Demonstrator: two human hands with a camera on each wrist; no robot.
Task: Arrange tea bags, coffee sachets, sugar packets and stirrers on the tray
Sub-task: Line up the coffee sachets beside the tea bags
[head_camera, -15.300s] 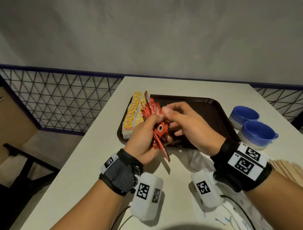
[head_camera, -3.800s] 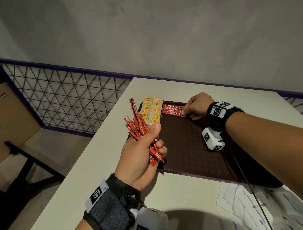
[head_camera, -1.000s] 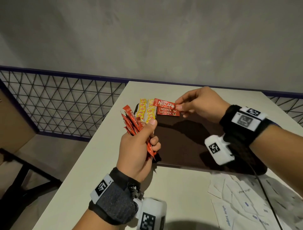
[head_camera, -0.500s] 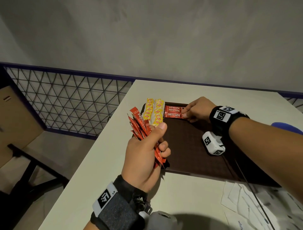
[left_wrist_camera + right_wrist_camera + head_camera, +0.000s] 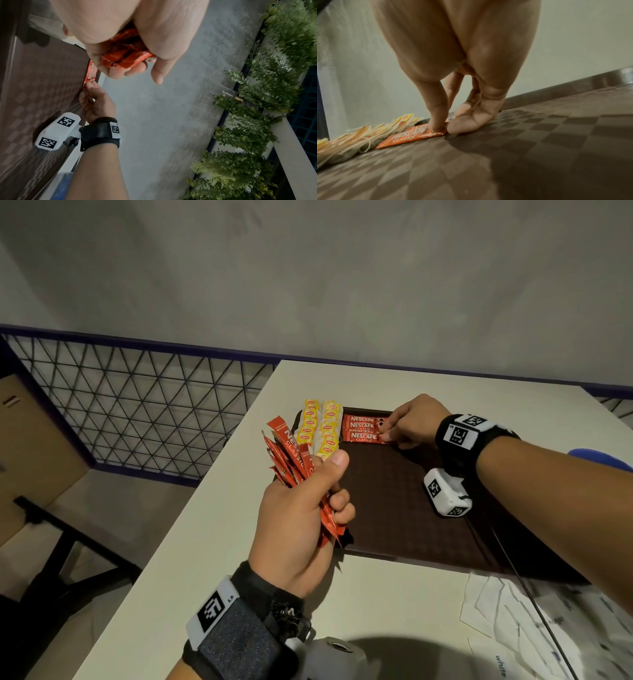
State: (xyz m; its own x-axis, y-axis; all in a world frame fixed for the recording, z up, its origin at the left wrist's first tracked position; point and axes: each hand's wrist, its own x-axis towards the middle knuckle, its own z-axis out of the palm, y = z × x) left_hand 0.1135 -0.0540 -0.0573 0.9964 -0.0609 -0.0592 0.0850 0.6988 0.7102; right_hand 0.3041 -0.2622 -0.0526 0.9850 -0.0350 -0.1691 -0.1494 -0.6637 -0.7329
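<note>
right wrist view alone shows right hand [image 5: 453, 121] fingertips pinching a flat coffee sachet [image 5: 412, 136] on the checkered tray [image 5: 539, 148]; left hand [image 5: 301, 515] grips a sachet bundle [image 5: 291, 457].

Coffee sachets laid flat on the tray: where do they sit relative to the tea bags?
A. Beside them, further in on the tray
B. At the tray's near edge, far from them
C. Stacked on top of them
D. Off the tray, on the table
A: the flat coffee sachets lie beside the tea bags, further in on the tray, pressed by the right hand.
</note>
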